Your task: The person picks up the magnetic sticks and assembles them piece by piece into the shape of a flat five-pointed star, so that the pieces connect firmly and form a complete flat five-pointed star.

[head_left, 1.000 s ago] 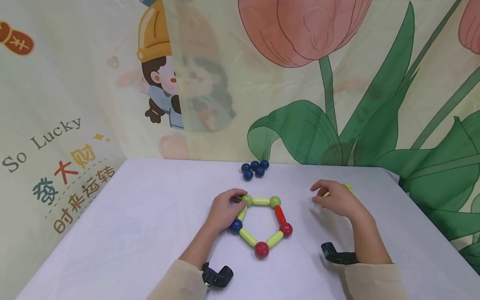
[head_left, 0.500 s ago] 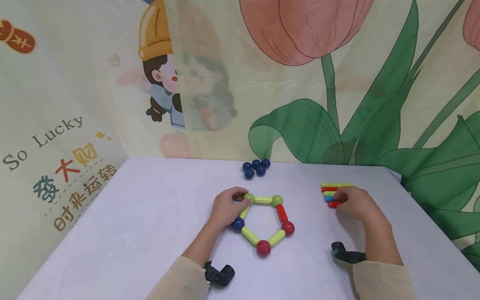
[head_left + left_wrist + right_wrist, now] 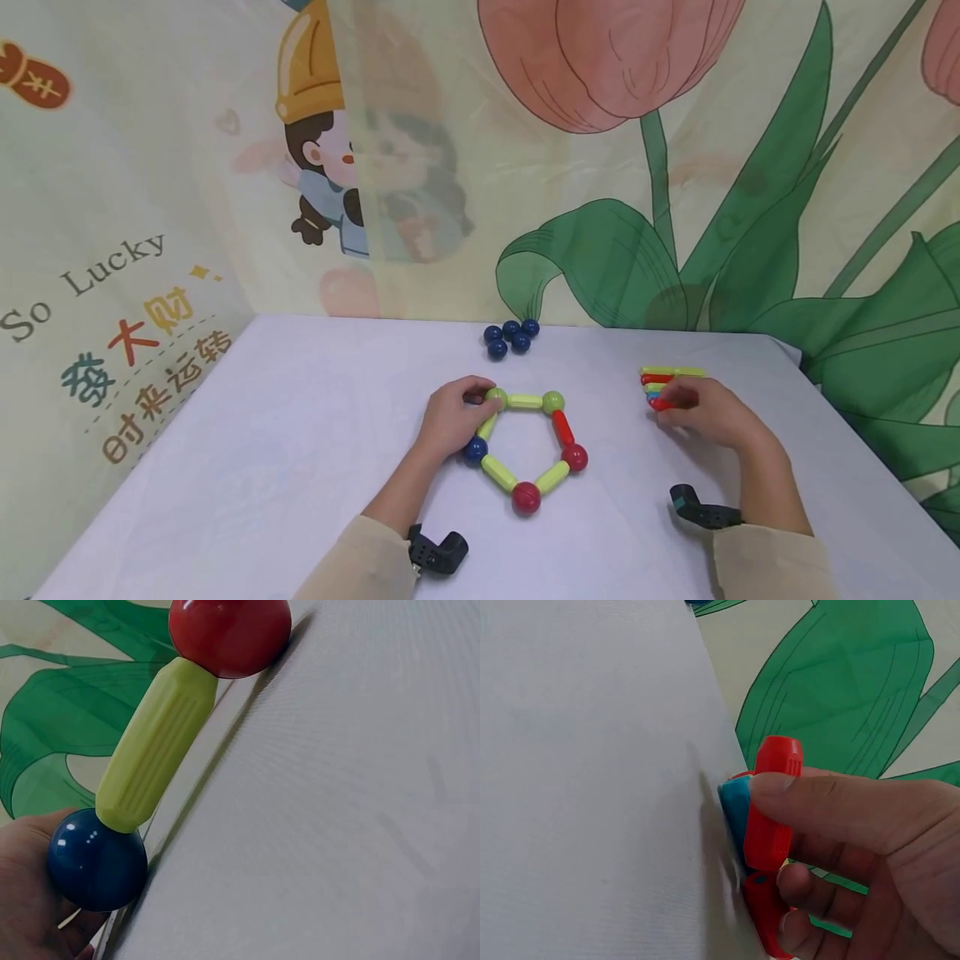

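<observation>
A five-sided ring of magnetic rods and balls lies on the table. My left hand (image 3: 448, 419) holds its upper left green ball (image 3: 496, 399) between thumb and fingers. Below that, the ring's blue ball (image 3: 97, 861) joins a yellow-green rod (image 3: 157, 746), which leads to a red ball (image 3: 231, 634). The other corners are a green ball (image 3: 552, 402) and a red ball (image 3: 574, 457). At the right, my right hand (image 3: 712, 414) pinches a red rod (image 3: 771, 844) between thumb and fingers, tilted close over the rod pile. A blue rod (image 3: 736, 810) and another red rod (image 3: 765, 915) show beside it.
Several loose dark blue balls (image 3: 512, 337) cluster at the table's back edge. The rest of the rod pile, with a yellow-green rod (image 3: 672, 372) at its back, lies partly behind my right hand. A printed cloth (image 3: 420, 167) hangs behind the white-covered table (image 3: 300, 467).
My right hand has moved right and down to the rod pile and now pinches a red rod, raised at the pile's near end. My left hand stays on the green ball.
</observation>
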### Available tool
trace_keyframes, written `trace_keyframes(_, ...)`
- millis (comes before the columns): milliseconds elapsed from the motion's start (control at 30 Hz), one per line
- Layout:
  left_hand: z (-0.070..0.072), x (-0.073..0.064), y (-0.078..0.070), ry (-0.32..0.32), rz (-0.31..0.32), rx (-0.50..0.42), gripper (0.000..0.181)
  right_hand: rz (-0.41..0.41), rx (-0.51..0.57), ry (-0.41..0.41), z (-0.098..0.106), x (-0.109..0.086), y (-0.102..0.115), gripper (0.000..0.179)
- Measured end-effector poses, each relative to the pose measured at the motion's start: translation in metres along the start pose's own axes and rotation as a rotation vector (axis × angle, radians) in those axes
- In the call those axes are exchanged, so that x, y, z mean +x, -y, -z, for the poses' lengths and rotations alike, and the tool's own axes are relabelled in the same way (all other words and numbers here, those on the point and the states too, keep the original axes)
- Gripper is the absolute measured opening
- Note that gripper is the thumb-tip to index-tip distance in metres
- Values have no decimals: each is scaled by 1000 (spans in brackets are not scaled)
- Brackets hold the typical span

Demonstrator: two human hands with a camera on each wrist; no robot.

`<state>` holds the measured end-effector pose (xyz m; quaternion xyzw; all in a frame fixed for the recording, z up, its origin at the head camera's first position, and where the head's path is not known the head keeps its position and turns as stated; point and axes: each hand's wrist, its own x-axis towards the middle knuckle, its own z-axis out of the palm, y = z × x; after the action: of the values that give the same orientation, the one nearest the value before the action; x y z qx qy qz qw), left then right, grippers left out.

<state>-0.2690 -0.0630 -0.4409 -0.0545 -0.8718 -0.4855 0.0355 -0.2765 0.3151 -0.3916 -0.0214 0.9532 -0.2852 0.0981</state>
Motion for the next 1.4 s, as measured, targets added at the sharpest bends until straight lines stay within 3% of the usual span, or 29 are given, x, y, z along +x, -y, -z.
trace_keyframes(400, 0, -1, 0, -6, 2, 9, 29, 113, 59, -94, -14, 7, 22, 37)
trace_keyframes(800, 1, -1, 1, -12, -25, 5, 28, 115, 121, 24, -49, 17, 57, 34)
trace_keyframes(1400, 0, 0, 3, -12, -34, 12, 27, 136, 112, 69, -63, 19, 72, 30)
